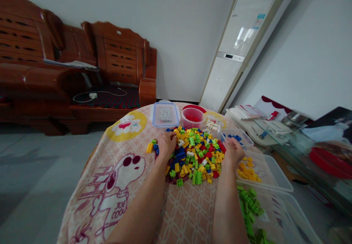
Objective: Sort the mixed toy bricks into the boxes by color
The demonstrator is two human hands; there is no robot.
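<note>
A heap of mixed toy building bricks (pixel 196 152), in yellow, green, blue, red and white, lies on the cloth-covered table. My left hand (pixel 167 144) is at the heap's far left edge, fingers bent and drawn together over the bricks; what they pinch, if anything, is hidden. On the opposite side, my right hand (pixel 233 150) is beside the near edge of a clear box (pixel 249 139) holding blue bricks (pixel 234 138). Its fingers are curled in, and their contents cannot be made out. A red brick (pixel 222 146) shows just left of that hand.
Clear boxes hold yellow bricks (pixel 249 171) and green bricks (pixel 251 203) at right. Behind the heap are a pink tub (pixel 193 123) of red bricks, white bricks (pixel 211 125) and a blue-rimmed lid (pixel 165 115). A glass table (pixel 291 150) stands to the right.
</note>
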